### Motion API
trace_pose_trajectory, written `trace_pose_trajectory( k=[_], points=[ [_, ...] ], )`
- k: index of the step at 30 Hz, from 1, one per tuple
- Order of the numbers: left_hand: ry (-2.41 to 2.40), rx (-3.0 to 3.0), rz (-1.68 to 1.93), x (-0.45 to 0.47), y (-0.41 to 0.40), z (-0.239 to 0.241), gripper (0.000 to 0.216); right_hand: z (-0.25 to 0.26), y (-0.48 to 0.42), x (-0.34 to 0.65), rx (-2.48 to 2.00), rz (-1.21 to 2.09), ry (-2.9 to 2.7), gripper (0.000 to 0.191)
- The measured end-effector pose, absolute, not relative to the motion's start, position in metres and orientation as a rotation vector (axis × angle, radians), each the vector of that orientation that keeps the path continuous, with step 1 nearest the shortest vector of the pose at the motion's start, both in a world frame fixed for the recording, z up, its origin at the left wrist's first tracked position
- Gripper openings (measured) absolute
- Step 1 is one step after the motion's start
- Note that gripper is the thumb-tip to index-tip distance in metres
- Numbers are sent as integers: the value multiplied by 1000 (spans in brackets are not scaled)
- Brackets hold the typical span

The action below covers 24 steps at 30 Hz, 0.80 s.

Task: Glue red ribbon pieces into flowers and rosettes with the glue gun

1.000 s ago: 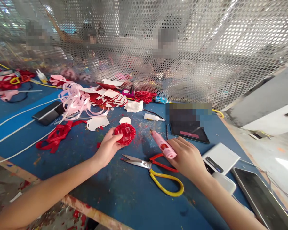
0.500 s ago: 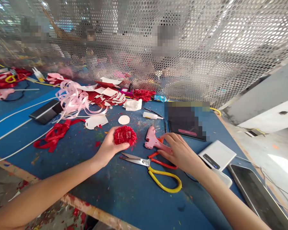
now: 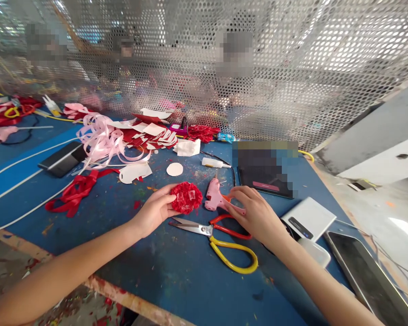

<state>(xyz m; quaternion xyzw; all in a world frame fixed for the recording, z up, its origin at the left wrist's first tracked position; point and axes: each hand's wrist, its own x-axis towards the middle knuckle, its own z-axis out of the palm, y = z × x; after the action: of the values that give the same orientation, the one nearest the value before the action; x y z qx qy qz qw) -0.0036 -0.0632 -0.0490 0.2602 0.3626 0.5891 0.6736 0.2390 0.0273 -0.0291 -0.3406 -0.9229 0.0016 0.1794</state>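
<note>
Red rosette [image 3: 192, 207]: ruffled, rough-textured cloth, with shiny clear patches on its face
Glue gun [image 3: 215, 195]: smooth pink plastic, soft sheen
Scissors [image 3: 204, 230]: smooth, bright metal blades; glossy, plastic-looking red and yellow grips
Counter [image 3: 177, 276]: matt blue top, scuffed and speckled
Counter edge [image 3: 122, 295]: rough wood, stained
Pink ribbon [image 3: 102, 138]: satiny, glossy cloth
Red ribbon [image 3: 75, 192]: smooth cloth with a satin shine
White disc [image 3: 174, 169]: matt, flat, paper or card
Perforated screen [image 3: 190, 59]: glinting metal look
White box [image 3: 313, 213]: smooth plastic
Phone [image 3: 367, 267]: glossy, glass-like dark face

L hand [image 3: 156, 208] w/ red rosette [image 3: 186, 198]
</note>
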Motion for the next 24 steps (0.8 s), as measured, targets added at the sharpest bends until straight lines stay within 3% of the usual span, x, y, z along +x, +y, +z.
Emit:
trace_pose_trajectory(
  k=[5, 11, 20, 24],
  points=[
    [796, 440, 1271, -5, -60, -52, 26, -27, 25, 238, -968, 25, -2581, 20],
    [827, 324, 1193, -14, -52, -47, 49, -30, 28, 242, -1027, -55, -2576, 20],
    [1451, 1326, 1335, -44, -40, -56, 41, -39, 28, 242, -1161, 40, -2673, 30],
    [1518, 1258, 1424, -53, -36, -53, 34, -41, 26, 241, -1202, 33, -2740, 33]
  ],
)
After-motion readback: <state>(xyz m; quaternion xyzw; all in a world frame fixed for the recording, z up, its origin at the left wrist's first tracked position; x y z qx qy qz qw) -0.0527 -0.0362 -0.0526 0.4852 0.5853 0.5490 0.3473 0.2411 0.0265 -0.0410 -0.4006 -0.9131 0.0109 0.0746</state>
